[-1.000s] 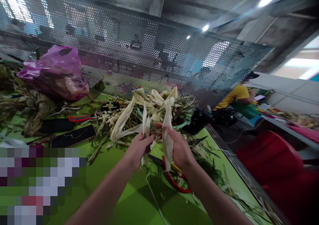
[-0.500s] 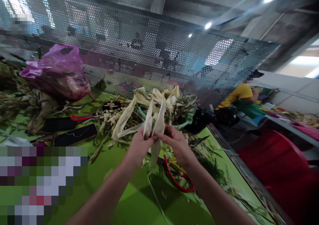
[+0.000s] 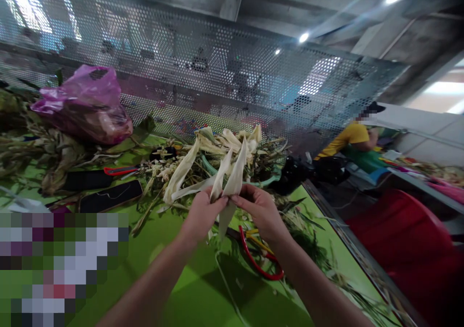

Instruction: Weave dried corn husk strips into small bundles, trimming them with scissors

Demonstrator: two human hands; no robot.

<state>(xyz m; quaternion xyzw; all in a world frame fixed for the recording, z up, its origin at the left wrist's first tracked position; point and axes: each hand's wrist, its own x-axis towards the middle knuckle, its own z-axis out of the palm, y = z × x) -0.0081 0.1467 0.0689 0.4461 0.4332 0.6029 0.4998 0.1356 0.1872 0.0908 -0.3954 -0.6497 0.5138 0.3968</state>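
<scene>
Both my hands are raised over a green table (image 3: 174, 293), pinching pale dried leaf strips (image 3: 232, 179) between them. My left hand (image 3: 201, 215) grips the strips from the left with closed fingers. From the right, my right hand (image 3: 260, 210) pinches the same strips, thumb and fingertips meeting the left hand's. The strips stand up in two pointed tips and one end hangs down below the hands. Behind them lies a heap of pale leaves and green stems (image 3: 217, 155).
Red-handled scissors (image 3: 259, 257) lie under my right wrist. A dark phone (image 3: 110, 195), another red-handled tool (image 3: 119, 170) and a pink plastic bag (image 3: 85, 105) sit at the left. A perforated metal screen (image 3: 203, 80) backs the table. A person in yellow (image 3: 348, 141) works at right.
My hands have come closer together. The leaf strip that hung over my right hand is now folded up into pointed tips between both hands.
</scene>
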